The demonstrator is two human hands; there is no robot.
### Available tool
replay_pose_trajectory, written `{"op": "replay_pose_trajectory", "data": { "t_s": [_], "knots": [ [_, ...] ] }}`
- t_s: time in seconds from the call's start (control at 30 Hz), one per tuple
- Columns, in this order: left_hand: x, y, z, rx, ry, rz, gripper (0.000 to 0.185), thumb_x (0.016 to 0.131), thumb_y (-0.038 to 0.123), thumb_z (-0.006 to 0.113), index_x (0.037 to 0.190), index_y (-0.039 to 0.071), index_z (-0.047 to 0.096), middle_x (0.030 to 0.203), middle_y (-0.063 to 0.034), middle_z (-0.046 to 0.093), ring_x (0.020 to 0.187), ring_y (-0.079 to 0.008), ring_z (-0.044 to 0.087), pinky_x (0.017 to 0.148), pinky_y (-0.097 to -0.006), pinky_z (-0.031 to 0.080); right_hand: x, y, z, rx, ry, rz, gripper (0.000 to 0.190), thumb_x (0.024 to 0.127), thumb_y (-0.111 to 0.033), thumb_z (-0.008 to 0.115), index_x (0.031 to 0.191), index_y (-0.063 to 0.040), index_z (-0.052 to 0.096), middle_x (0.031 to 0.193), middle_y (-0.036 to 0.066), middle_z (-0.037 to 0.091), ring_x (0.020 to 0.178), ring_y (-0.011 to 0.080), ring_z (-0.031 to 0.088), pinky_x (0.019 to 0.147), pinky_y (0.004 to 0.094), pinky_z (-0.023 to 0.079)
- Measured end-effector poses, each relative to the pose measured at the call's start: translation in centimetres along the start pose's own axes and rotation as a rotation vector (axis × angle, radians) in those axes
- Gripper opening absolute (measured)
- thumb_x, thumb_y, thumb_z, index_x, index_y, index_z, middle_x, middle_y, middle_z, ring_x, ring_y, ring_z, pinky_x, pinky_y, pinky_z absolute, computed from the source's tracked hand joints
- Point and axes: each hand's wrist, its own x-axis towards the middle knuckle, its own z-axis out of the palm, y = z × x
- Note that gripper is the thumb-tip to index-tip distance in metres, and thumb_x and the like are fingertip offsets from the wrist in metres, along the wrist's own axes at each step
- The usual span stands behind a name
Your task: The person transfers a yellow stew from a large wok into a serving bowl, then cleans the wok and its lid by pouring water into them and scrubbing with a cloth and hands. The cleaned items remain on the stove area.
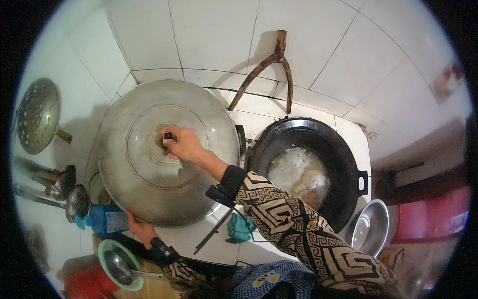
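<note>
My right hand (183, 144) grips the black knob at the middle of a large round metal lid (186, 108), which lies over the left part of the tiled stove top. At the lid's lower left rim is my left hand (142, 230), its fingers partly hidden under or behind the edge. To the right of the lid sits a black wok (340, 164) with a side handle. Cloudy, foamy liquid (297, 168) lies in its bottom, partly hidden by my right sleeve.
A forked wooden stick (279, 56) leans on the tiled wall. Near the front edge are a teal cloth (239, 228) and thin dark sticks (213, 231). Around the sides are a metal basin (369, 228), a blue bottle (112, 220), a green-rimmed bowl (104, 258) and a hanging skimmer (39, 116).
</note>
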Motion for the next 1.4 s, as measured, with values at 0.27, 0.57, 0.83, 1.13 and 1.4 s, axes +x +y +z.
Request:
{"op": "replay_pose_trajectory", "data": {
  "t_s": [0.27, 0.57, 0.83, 1.13, 1.4],
  "knots": [
    [3.2, 0.0, 0.2, 0.046, -0.171, -0.051, 0.055, 0.101, 0.040, 0.056, 0.139, 0.001, 0.051, 0.142, -0.0108, 0.052, 0.125, -0.0269, 0.048, 0.107, -0.0436, 0.037, -6.9, 1.3, -5.7, 0.237, -0.010, -0.061, 0.048, 0.091, -0.010, 0.062, 0.137, 0.001, 0.052, 0.086, 0.015, 0.071, 0.071, 0.0208, 0.071, 0.069, 0.0341, 0.057],
    [6.6, -0.1, -3.6, 0.436, -0.395, 0.152, 0.040, 0.101, 0.031, 0.054, 0.131, 0.005, 0.055, 0.124, -0.0083, 0.057, 0.112, -0.0214, 0.052, 0.095, -0.0375, 0.043, -29.2, 12.0, -25.5, 0.158, 0.462, 0.570, 0.030, 0.102, -0.023, 0.050, 0.123, -0.009, 0.067, 0.103, 0.004, 0.070, 0.085, 0.0151, 0.068, 0.072, 0.0284, 0.053],
    [5.9, 0.0, -1.8, 0.374, -0.162, -0.102, 0.029, 0.099, 0.021, 0.058, 0.123, 0.005, 0.057, 0.115, -0.0061, 0.061, 0.099, -0.0223, 0.056, 0.083, -0.0364, 0.046, -42.1, 21.7, -30.0, 0.156, 0.640, 0.919, 0.039, 0.097, -0.018, 0.057, 0.136, -0.018, 0.061, 0.121, 0.003, 0.062, 0.097, 0.0156, 0.062, 0.073, 0.0321, 0.051],
    [9.0, -1.4, -6.2, 0.791, -0.082, -0.080, 0.044, 0.094, 0.014, 0.066, 0.133, 0.003, 0.048, 0.123, -0.0087, 0.061, 0.105, -0.0231, 0.056, 0.093, -0.0413, 0.044, -43.1, 32.6, -28.9, -0.667, 0.420, 0.612, 0.070, 0.084, -0.029, 0.073, 0.147, -0.027, 0.045, 0.144, 0.018, 0.047, 0.128, 0.0400, 0.046, 0.102, 0.0503, 0.043],
    [-1.3, 0.4, 0.9, 1.161, -0.094, 0.484, 0.052, 0.089, 0.010, 0.069, 0.137, 0.001, 0.050, 0.130, -0.0128, 0.057, 0.115, -0.0256, 0.054, 0.101, -0.0381, 0.043, -38.7, 32.6, -25.5, -0.838, 0.230, 0.817, 0.074, 0.076, -0.028, 0.077, 0.143, -0.023, 0.046, 0.151, 0.019, 0.034, 0.139, 0.0468, 0.030, 0.110, 0.0566, 0.035]
  ]
}}
